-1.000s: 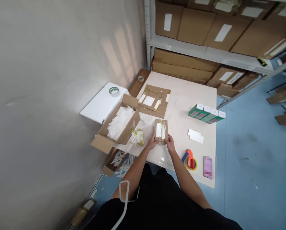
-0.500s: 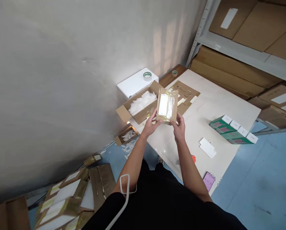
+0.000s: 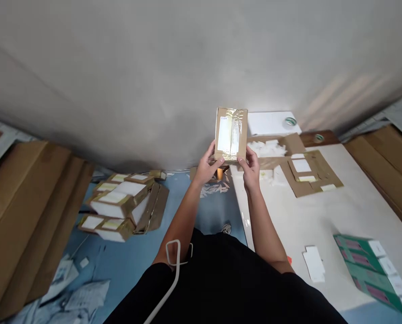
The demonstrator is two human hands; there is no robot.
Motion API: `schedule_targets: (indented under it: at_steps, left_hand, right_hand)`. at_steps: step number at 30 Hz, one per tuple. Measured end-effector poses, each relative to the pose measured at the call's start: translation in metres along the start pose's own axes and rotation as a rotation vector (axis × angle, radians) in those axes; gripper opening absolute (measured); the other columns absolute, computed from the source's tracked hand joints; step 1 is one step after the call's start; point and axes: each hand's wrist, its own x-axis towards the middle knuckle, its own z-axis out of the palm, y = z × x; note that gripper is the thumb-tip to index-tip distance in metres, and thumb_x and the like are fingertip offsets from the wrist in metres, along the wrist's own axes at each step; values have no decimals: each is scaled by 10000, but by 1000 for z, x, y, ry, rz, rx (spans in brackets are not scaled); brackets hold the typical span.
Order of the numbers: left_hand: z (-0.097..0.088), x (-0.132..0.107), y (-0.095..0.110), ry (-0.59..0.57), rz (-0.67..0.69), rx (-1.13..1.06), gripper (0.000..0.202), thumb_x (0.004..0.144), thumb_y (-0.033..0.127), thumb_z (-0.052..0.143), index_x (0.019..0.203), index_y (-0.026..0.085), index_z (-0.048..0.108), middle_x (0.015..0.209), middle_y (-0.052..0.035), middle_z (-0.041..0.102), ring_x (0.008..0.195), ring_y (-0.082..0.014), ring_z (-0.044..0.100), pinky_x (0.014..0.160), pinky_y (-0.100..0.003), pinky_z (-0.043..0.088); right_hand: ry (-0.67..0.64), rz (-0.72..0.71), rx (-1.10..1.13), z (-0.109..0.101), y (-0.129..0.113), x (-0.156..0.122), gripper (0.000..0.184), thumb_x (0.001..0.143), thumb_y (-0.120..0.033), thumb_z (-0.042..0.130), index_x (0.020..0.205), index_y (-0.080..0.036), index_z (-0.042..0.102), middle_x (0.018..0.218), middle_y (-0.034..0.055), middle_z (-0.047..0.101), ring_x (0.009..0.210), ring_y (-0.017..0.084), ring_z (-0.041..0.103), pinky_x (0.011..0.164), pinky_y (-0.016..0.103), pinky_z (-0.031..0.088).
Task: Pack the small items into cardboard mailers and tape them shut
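Between my two hands is a small brown cardboard box (image 3: 242, 135), with a white label and clear tape down its face. My left hand (image 3: 207, 168) grips its lower left edge, thumb on the front. On the opposite lower edge, my right hand (image 3: 251, 170) holds it the same way. The box is raised in front of the wall, left of the table (image 3: 275, 220). Just behind it stands an open carton (image 3: 294, 144) with white pieces inside. Flat brown cardboard (image 3: 322, 167) lies on the table to the right.
Taped, labelled boxes (image 3: 118, 198) are piled on the blue floor (image 3: 174, 225) at left. Large cartons (image 3: 29, 207) stand farther left. Green boxes (image 3: 366, 265) and a white card piece (image 3: 314, 263) lie on the table. A tape roll (image 3: 290, 121) sits on a white box (image 3: 268, 122).
My view has turned left, bringing the piled boxes and left-hand cartons further into sight. Both hands carry the box along, now beside the table's left edge rather than over it.
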Motion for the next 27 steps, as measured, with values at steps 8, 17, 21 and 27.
schedule_targets:
  at_steps: [8,17,21,27]
  left_hand:
    - [-190,-98,-8,431,-110,42,879,940,533,686,1674,284,271,1679,-76,392,1544,-314,370,1196,-404,431]
    - [-340,-224,-29,844,-206,15,877,919,507,716,1664,348,282,1672,-42,409,1528,-312,394,1160,-412,472]
    - [-383,-280,-30,1006,-255,50,877,919,505,715,1662,362,274,1655,-46,436,1495,-296,444,1136,-419,491]
    - [-418,-351,-40,1258,-355,84,882,907,483,727,1659,347,286,1639,-68,457,1481,-302,458,1124,-443,492]
  right_hand:
    - [-405,138,61,209,46,-25,677,882,-525,735,1483,-266,561,1534,97,575,1437,296,512,1196,496,425]
    - [-771,305,78,403,99,-95,636,843,-473,749,1423,-249,615,1481,97,626,1380,283,559,1170,481,442]
    - [-922,334,52,470,122,-134,620,830,-455,731,1400,-236,621,1458,104,641,1337,275,589,1144,476,456]
    - [-1177,414,44,544,156,-189,610,794,-458,722,1348,-230,612,1371,95,691,1259,261,631,1091,447,489]
